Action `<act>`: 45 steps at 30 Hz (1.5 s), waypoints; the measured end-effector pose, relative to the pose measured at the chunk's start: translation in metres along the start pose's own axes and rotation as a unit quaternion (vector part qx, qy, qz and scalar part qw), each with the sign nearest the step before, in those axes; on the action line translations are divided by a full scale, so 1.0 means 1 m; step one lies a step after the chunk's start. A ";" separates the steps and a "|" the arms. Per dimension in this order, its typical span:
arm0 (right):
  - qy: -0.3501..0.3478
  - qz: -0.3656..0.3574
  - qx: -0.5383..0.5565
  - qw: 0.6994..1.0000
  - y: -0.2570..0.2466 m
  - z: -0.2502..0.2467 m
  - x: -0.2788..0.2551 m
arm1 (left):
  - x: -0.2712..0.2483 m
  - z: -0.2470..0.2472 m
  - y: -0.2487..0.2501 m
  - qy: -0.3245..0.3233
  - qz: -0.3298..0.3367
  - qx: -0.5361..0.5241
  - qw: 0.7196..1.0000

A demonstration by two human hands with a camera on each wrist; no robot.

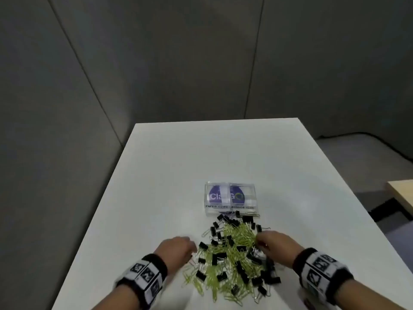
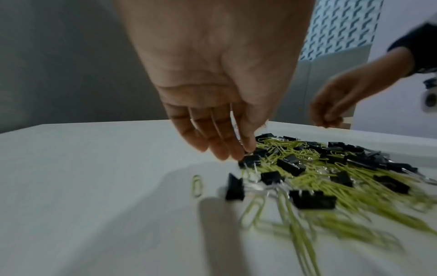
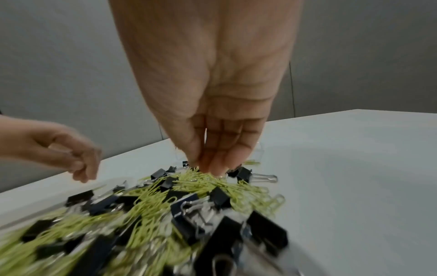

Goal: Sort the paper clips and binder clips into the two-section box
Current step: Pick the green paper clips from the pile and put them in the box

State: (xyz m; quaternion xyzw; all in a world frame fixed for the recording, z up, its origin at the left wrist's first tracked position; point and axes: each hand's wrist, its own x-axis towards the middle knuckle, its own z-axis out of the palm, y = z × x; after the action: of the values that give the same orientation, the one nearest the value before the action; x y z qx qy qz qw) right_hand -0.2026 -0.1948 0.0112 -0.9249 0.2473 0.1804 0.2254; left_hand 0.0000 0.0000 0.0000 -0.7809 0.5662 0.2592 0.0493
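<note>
Mixed pile of yellow-green paper clips (image 1: 240, 237) and black binder clips (image 1: 218, 258) lies on tabletop (image 1: 178, 164), just before the clear two-section box (image 1: 230, 199). Left hand (image 1: 176, 247), fingers extended, fingertips (image 2: 236, 156) at pile's left edge; right hand (image 1: 273, 241), fingertips (image 3: 217, 166) in the pile. Any hold hidden by blur.

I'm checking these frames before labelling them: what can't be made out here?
- Clear box, head view: glare and its printed label hide whether any clips lie inside, or whether a lid is on.
- Left hand, left wrist view: fingertips meet a black binder clip; blur hides any grip.
- Right hand, right wrist view: fingertips sink into the yellow paper clips; what they hold is hidden.
- Near pile, both wrist views: motion-blurred.
</note>
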 end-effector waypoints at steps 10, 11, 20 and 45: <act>0.073 0.021 -0.077 0.994 -0.003 0.035 0.044 | 0.076 0.022 0.053 0.039 0.143 0.126 0.981; 0.081 0.012 -0.070 0.994 -0.004 0.038 0.042 | 0.075 0.026 0.051 0.039 0.144 0.123 0.981; 0.079 0.052 -0.087 0.992 0.028 0.021 0.059 | 0.080 0.025 0.053 0.084 0.062 0.067 0.992; 0.080 0.069 -0.108 0.989 0.019 0.039 0.062 | 0.094 0.022 0.063 0.043 -0.010 -0.011 0.999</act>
State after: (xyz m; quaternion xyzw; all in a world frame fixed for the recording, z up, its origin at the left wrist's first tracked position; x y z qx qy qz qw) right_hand -0.1710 -0.2130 -0.0548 -0.9359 0.3071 0.1466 0.0909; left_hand -0.0443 -0.0954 -0.0489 -0.7973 0.5574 0.2306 0.0187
